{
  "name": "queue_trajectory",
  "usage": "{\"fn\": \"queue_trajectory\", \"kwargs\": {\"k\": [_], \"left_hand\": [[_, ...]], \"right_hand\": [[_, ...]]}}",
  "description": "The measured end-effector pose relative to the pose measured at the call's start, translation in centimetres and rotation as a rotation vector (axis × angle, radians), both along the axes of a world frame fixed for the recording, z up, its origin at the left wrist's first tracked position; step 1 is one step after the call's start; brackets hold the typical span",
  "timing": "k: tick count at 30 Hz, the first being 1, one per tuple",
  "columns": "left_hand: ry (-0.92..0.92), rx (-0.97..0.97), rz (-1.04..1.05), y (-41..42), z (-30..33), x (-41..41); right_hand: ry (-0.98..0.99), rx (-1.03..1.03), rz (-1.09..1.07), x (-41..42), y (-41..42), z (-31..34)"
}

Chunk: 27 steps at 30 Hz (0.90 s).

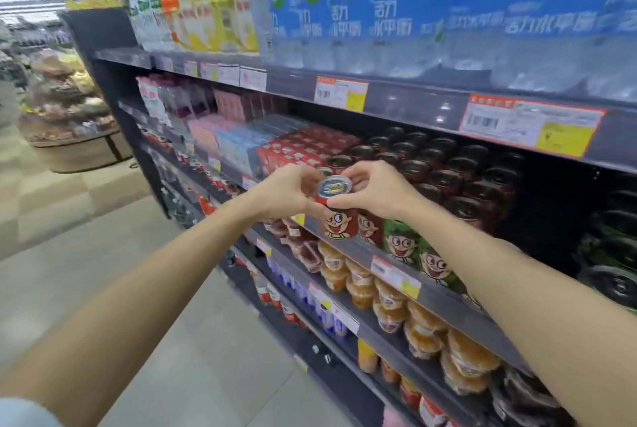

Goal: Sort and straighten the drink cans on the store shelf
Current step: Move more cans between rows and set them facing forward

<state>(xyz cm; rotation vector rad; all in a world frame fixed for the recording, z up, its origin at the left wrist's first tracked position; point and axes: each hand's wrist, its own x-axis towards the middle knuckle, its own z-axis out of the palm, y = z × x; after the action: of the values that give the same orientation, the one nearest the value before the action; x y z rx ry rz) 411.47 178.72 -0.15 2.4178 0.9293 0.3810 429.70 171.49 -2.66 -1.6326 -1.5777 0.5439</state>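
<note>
A small red can (339,216) with a cartoon face is held at the front edge of the middle shelf (444,299), at the left end of the can row. The left hand (289,192) and the right hand (374,190) are both curled round its upper rim from either side, fingertips pinching just under the lid. The can is judged rigid, smooth and probably full, so fairly heavy for its size and somewhat slippery; a grip on the wall below the rim is best suited for turning the face forward. Just beside it stand another red can (369,230) and green cans (401,242). Behind, dark can tops (444,168) are packed in rows. On the shelf below, plastic cups (389,309) of orange contents are stacked.
</note>
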Motion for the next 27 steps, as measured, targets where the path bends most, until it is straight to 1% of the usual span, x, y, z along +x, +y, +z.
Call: {"fn": "queue_trajectory", "kwargs": {"k": [4, 8, 11, 14, 18, 22, 24, 26, 27], "left_hand": [[0.089, 0.071, -0.077, 4.6, -0.2, 1.1], [0.105, 0.078, -0.162, 8.2, -1.0, 2.1], [0.117, 0.106, -0.245, 10.1, -1.9, 2.8], [0.123, 0.195, -0.344, 11.6, -2.4, 3.8], [0.158, 0.346, -0.453, 12.6, -3.3, 4.9], [0.205, 0.311, -0.505, 13.2, -3.8, 5.0], [0.238, 0.33, -0.495, 12.8, -3.5, 5.0], [0.274, 0.414, -0.498, 11.6, -3.2, 5.3], [0.252, 0.468, -0.534, 10.6, -3.0, 5.7]], "right_hand": [[0.015, -0.01, -0.077, 0.5, 2.8, -0.7], [0.022, -0.026, -0.181, 0.5, 4.9, -1.5], [-0.057, -0.081, -0.248, 0.3, 5.3, -1.8], [-0.187, -0.13, -0.317, 0.3, 5.6, -1.7], [-0.31, -0.19, -0.364, -0.1, 5.7, -2.6], [-0.35, -0.22, -0.457, -0.8, 5.9, -3.3], [-0.361, -0.235, -0.501, -1.3, 5.4, -3.2], [-0.353, -0.217, -0.556, -1.4, 4.3, -3.0], [-0.357, -0.197, -0.598, -1.2, 3.6, -3.0]]}}
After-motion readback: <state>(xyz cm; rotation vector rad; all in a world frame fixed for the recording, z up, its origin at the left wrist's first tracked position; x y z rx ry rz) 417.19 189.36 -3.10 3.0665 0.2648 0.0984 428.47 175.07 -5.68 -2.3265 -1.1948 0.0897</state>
